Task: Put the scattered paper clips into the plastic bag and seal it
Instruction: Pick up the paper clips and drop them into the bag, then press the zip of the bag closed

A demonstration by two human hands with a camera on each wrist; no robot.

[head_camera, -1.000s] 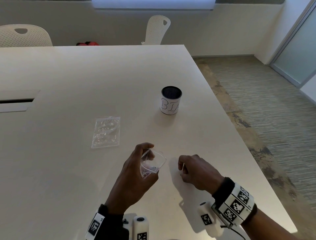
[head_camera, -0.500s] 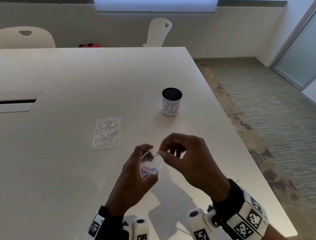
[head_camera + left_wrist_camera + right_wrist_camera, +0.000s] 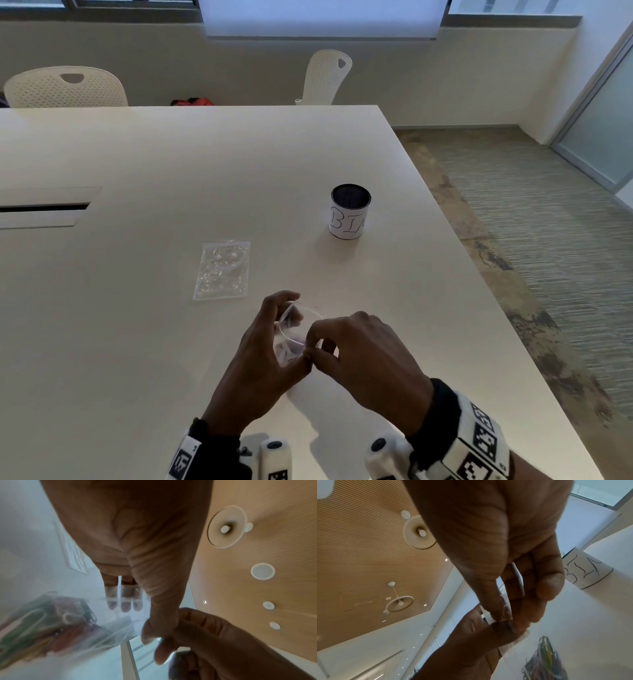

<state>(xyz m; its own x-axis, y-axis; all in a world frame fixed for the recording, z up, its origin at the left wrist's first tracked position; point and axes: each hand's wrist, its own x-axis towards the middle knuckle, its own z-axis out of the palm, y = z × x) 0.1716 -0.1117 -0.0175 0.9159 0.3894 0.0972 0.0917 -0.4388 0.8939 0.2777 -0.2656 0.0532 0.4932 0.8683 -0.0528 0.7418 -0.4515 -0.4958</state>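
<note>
A small clear plastic bag (image 3: 290, 342) is held up just above the table near the front edge, its mouth gaping open. My left hand (image 3: 298, 327) grips it from the left, fingers behind it and thumb in front. Coloured paper clips (image 3: 51, 622) lie bunched in its bottom, also visible as paper clips (image 3: 544, 660) in the right wrist view. My right hand (image 3: 312, 350) pinches the bag's near top edge between thumb and forefinger, right beside the left thumb (image 3: 163, 608). I see no loose clips on the table.
A second clear bag (image 3: 222, 270) lies flat on the white table (image 3: 137, 342), behind and left of my hands. A dark-rimmed cup labelled "BIN" (image 3: 350, 212) stands behind and right. The table's right edge runs close by, and chairs stand beyond the far edge.
My right hand rose from the table at the right with a clip, reached the bag's mouth, and now pinches the bag's top edge. The left hand kept holding the bag.
</note>
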